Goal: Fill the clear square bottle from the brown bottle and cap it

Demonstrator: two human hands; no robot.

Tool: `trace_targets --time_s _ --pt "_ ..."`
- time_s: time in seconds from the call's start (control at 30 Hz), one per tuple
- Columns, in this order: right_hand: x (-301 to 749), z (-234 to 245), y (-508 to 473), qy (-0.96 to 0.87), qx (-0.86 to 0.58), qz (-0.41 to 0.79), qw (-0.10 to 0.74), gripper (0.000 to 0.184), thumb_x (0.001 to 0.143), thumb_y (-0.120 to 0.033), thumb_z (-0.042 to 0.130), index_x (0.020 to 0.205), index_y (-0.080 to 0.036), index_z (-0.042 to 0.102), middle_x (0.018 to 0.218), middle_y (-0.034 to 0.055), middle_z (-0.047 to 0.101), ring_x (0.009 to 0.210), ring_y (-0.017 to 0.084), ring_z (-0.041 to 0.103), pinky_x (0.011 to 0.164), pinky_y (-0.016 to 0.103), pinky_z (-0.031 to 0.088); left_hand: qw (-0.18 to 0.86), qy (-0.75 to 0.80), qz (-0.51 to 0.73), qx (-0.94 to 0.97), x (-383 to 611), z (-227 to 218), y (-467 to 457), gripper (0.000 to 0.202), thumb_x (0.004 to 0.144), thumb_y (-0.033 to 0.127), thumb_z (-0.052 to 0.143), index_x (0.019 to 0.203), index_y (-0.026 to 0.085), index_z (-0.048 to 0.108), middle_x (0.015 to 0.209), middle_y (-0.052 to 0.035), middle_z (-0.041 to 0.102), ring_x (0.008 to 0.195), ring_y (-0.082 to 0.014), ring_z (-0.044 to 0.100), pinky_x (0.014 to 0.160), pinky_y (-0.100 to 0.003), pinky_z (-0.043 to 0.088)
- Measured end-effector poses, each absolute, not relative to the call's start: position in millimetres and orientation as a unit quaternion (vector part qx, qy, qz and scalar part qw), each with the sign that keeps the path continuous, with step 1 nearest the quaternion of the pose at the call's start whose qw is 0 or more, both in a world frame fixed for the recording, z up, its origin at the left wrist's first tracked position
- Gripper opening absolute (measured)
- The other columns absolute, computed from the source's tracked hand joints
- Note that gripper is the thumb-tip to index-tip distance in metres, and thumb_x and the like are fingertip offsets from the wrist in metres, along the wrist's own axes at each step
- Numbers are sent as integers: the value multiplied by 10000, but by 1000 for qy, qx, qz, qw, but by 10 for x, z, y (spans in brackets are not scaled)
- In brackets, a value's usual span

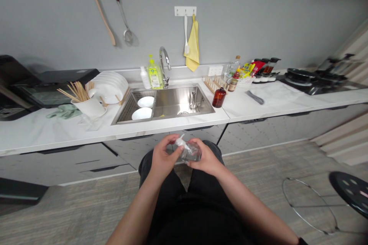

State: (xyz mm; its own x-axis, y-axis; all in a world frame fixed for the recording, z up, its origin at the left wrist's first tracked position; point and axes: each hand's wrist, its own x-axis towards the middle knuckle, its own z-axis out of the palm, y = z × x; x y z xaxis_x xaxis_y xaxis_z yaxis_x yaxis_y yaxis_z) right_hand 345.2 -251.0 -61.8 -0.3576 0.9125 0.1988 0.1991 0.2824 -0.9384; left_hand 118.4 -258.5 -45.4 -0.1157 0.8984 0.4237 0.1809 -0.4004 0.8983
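Note:
Above my lap, in front of the counter edge, both hands are on a clear pump bottle (193, 154) that lies tilted with its top toward the left. My right hand (206, 157) wraps round the transparent body. With thumb and fingers, my left hand (166, 152) grips the white pump head (181, 141). Whether the pump head is screwed on cannot be made out. On the counter beyond, right of the sink, stands a brown bottle (219, 97) with no pump on it.
A steel sink (172, 99) holds two white bowls (143, 113) in its left basket. Left of it stand plates (110, 84) and a chopstick holder (90, 108). Green soap (155, 74) stands by the faucet (165, 65). A black stool (350, 191) is at right.

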Motion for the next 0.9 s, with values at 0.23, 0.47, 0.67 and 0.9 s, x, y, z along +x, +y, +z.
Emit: trace_targets --time_s 0.23,0.47,0.67,0.9 --pt "3447 -779 -2349 -676 -411 464 399 747 704 -185 929 1380 -278 625 1343 71 787 974 229 763 896 378 629 343 459 592 567 1182 -580 -2472 317 920 369 935 1203 239 875 1171 -102 888 1055 -273 827 1021 -422 670" --pt "3494 -855 -2148 -654 -396 498 409 761 752 -220 937 1440 -310 624 1494 82 754 1097 262 792 995 418 652 373 448 636 505 1095 -544 -2358 332 925 418 964 1182 243 849 1190 -102 887 1116 -278 846 1065 -419 687" --pt "3457 -831 -1812 -667 -389 493 401 759 793 -218 939 1464 -335 604 1592 102 736 1292 337 777 1064 487 647 399 440 676 436 926 -504 -2128 427 878 504 1008 1173 265 813 1138 -78 884 1067 -255 845 1022 -410 687" --pt "3385 -712 -1380 -667 -375 494 414 712 839 -233 918 1467 -337 600 1631 121 710 1454 374 714 1091 524 650 361 444 758 313 71 -458 -1750 539 790 400 1032 1267 267 820 1155 -66 860 1044 -210 820 960 -343 655"
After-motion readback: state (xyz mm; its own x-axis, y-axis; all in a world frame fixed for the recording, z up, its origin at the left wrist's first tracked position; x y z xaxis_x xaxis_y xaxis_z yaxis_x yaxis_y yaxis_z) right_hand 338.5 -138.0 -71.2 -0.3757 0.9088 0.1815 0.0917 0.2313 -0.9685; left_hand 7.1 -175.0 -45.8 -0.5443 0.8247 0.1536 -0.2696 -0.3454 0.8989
